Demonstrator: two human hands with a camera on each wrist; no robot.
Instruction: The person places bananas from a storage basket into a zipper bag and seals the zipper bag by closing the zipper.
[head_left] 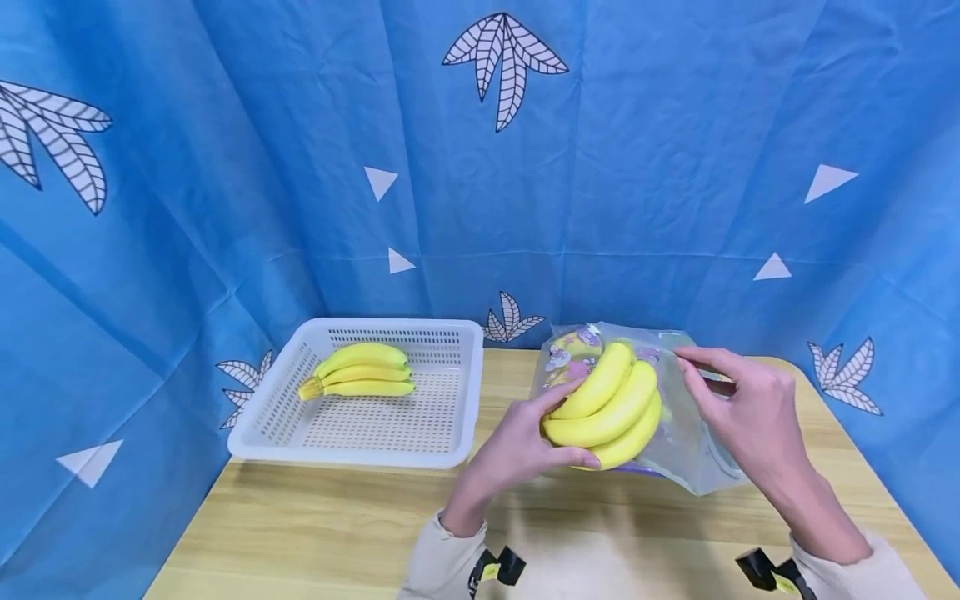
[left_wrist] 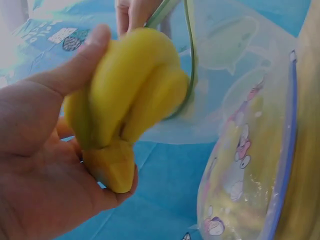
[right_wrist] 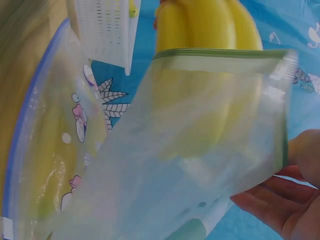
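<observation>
Head view, from where I stand: one left hand [head_left: 525, 437], curled round the stem end of a banana bunch [head_left: 607, 408]. One right hand [head_left: 753, 404], narrow, pinching the edge of a green-zipped translucent bag [head_left: 693, 462]. The held bunch's far ends show through this plastic in the right wrist view; inside or behind, I cannot tell. One blue-zipped cartoon-print bag [left_wrist: 245, 170], yellow contents, beside it. To the left, one white perforated basket [head_left: 382, 429] containing a second banana bunch [head_left: 367, 371]. One wood-grain table [head_left: 330, 525]; one blue leaf-print curtain [head_left: 480, 192] behind.
</observation>
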